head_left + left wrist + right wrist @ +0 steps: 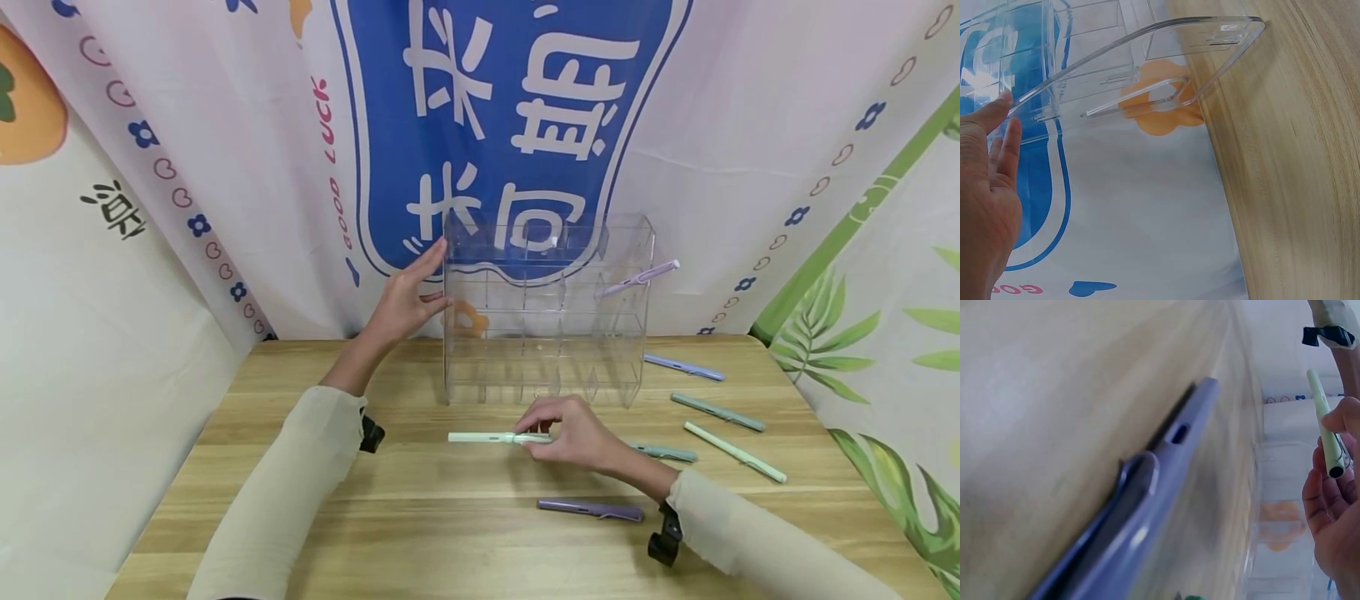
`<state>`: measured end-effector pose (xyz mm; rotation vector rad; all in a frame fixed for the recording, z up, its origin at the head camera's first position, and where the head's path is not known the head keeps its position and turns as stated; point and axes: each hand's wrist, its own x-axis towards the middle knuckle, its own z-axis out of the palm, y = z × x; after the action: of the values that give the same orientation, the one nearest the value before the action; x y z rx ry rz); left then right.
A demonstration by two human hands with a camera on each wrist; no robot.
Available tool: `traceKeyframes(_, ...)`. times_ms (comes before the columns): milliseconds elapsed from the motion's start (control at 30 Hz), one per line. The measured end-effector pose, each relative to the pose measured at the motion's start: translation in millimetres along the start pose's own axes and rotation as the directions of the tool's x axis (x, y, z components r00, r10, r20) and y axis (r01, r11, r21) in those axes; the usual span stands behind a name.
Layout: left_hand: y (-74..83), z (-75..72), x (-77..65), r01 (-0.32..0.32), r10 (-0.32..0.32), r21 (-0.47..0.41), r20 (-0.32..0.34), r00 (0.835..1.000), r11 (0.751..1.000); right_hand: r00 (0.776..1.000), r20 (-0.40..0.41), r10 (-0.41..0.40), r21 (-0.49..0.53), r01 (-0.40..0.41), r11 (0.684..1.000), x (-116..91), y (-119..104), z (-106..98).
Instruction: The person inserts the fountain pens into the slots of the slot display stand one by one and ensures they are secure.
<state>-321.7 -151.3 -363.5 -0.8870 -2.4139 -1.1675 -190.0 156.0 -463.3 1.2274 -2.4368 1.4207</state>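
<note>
A clear acrylic rack (543, 321) with several compartments stands at the back of the table. My left hand (405, 304) touches the rack's left side with extended fingers; in the left wrist view, the fingertips (1004, 99) are right at the panel's edge. In front of the rack, my right hand (573, 433) pinches a light green pen (480, 437), which lies level and points left. The right wrist view shows this pen's round end (1335, 470) beyond the fingers. A lilac pen (641, 277) rests slanted in the rack's upper right, its end sticking out.
A dark purple pen (588, 509) lies nearest the front. Right of the rack lie a blue-violet pen (684, 367), a grey-green pen (716, 412), a pale green pen (735, 452) and a teal pen (663, 452). A printed curtain (675, 167) hangs behind the wooden table (420, 533).
</note>
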Motion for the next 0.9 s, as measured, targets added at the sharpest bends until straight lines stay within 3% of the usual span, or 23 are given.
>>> traceKeyframes(433,-0.5,0.3,0.4,0.015,-0.015,-0.01,0.009,1.0,1.0,0.998,-0.051,0.021,-0.007,-0.022,1.0,0.0,1.3,-30.7)
traceKeyframes(667,-1.0,0.0,0.4,0.015,-0.015,-0.012,0.011,1.0,1.0,0.993,-0.077,0.086,-0.049,-0.09,0.995,0.7,-3.2,-52.2)
traceKeyframes(900,-1.2,0.3,0.1,0.015,-0.016,0.004,0.008,1.0,1.0,0.991,-0.121,0.062,-0.114,-0.076,0.991,4.3,-4.9,-76.2)
